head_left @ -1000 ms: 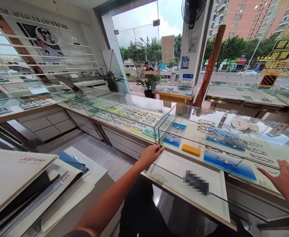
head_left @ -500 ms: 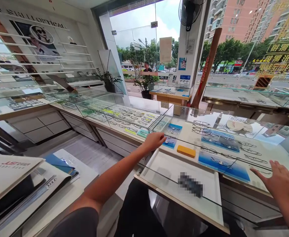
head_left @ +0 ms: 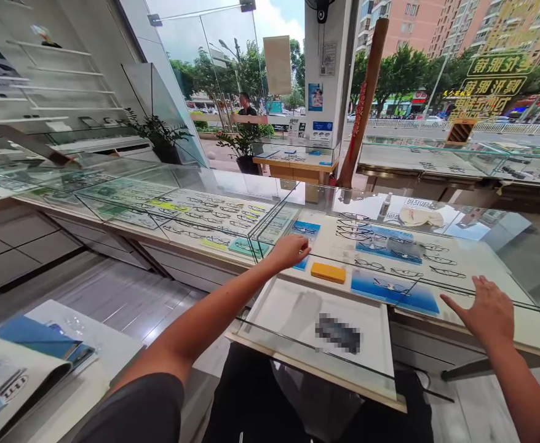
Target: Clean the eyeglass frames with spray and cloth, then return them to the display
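My left hand [head_left: 291, 251] is at the front of the glass display counter [head_left: 274, 212], its fingers curled in, with nothing visible in them. Their underside is hidden. My right hand [head_left: 488, 312] is over the counter's front right, thumb and fingers spread, holding nothing. Between the hands lie a yellow-orange case [head_left: 328, 272], a blue display card [head_left: 392, 291] and several pairs of eyeglasses [head_left: 406, 272], seen through the glass. Below them, a white drawer [head_left: 270, 314] is pulled out over my lap. A dark, pixelated object [head_left: 338, 333] lies in it.
Folders and papers [head_left: 34, 338] lie on a white surface at lower left. The glass counter runs on to the left with rows of eyeglasses [head_left: 205, 215]. A spray bottle [head_left: 385, 204] stands farther back. Beyond are potted plants [head_left: 240, 151], a leaning wooden post [head_left: 366, 98] and a person [head_left: 246, 111].
The view has turned right and slightly down, so the counter and drawer appear farther left. My left hand stays curled near the front of the glass; my right hand stays spread.
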The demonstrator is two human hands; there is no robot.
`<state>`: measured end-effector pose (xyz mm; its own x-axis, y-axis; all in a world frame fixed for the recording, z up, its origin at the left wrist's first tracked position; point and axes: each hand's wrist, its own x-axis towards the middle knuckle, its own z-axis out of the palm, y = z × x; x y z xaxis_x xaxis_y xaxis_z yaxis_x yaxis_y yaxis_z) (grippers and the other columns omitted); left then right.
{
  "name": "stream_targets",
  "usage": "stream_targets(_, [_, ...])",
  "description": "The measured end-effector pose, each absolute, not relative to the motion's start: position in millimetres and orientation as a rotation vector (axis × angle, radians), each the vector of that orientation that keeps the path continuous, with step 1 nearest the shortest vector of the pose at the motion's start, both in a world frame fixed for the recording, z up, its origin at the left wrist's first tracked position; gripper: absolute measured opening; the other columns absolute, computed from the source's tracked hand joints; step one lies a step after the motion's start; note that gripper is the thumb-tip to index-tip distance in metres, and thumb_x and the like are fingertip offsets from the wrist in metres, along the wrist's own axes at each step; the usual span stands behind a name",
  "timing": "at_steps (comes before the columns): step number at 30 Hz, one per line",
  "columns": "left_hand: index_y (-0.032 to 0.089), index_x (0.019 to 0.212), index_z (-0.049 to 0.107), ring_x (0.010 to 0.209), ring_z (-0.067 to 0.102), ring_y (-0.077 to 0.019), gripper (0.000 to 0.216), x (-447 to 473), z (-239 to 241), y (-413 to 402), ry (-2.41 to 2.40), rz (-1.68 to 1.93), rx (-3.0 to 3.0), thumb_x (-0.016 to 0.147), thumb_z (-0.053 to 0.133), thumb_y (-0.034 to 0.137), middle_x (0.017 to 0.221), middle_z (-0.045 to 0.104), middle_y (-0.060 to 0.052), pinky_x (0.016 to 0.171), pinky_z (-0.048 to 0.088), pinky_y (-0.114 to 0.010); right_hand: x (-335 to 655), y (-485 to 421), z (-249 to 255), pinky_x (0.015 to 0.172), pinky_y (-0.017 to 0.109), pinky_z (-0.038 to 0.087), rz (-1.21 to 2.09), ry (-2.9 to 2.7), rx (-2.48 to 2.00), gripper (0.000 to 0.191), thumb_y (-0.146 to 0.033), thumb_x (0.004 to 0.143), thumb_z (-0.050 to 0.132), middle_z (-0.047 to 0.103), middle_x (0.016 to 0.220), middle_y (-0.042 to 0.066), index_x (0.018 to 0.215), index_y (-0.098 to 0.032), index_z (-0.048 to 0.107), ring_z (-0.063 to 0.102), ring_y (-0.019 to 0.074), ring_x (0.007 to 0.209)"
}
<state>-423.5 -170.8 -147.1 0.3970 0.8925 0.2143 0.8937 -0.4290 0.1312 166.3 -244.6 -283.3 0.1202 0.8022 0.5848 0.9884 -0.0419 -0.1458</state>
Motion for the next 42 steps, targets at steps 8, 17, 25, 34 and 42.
stream_targets(8, [0.023,0.103,0.07,0.109,0.067,-0.0285,0.029,-474.2,-161.5,-170.6,-1.759,-0.395,-2.462,0.104,0.053,0.046,0.11,0.072,-0.01,0.094,0.048,-0.04,99.3,-224.3,-194.4,0.1,0.058,0.049,-0.488,-1.933,-1.687,0.052,-0.055,0.101,0.05,0.068,0.145,0.02,0.136,-0.022,0.067,0.064,0.0437,0.126])
stream_targets(17, [0.02,0.139,0.062,0.146,0.048,-0.0401,0.058,-531.4,-176.4,-96.1,-2.288,-0.461,-1.948,0.099,0.053,0.062,0.152,0.057,-0.022,0.118,0.039,-0.053,-73.2,-111.0,-124.9,0.094,0.048,0.044,-0.499,-2.46,-1.469,0.034,-0.036,0.103,0.053,0.076,0.117,0.016,0.112,-0.018,0.08,0.064,0.035,0.11])
stream_targets(25, [0.023,0.143,0.06,0.155,0.04,-0.037,0.066,-530.5,-186.1,-90.9,-2.367,-0.527,-1.874,0.098,0.048,0.069,0.163,0.05,-0.02,0.126,0.031,-0.052,-92.1,-92.5,-163.5,0.095,0.05,0.04,-0.49,-2.364,-1.503,0.033,-0.033,0.102,0.053,0.077,0.119,0.017,0.11,-0.021,0.083,0.061,0.0348,0.108])
stream_targets(34, [0.025,0.144,0.06,0.158,0.038,-0.0366,0.067,-531.9,-185.2,-91.8,-2.378,-0.529,-1.893,0.098,0.046,0.071,0.165,0.049,-0.019,0.126,0.03,-0.054,-107.1,-92.1,-169.7,0.096,0.051,0.04,-0.409,-2.316,-1.481,0.033,-0.032,0.102,0.051,0.076,0.116,0.016,0.101,-0.02,0.081,0.061,0.0353,0.11])
stream_targets(42, [0.021,0.147,0.058,0.158,0.036,-0.0387,0.07,-530.4,-184.6,-92.2,-2.376,-0.521,-1.912,0.099,0.043,0.07,0.167,0.046,-0.021,0.126,0.029,-0.054,-119.9,-99.7,-159.2,0.094,0.052,0.043,-0.225,-2.263,-1.509,0.027,-0.031,0.097,0.055,0.075,0.11,0.018,0.09,-0.019,0.077,0.062,0.0366,0.107])
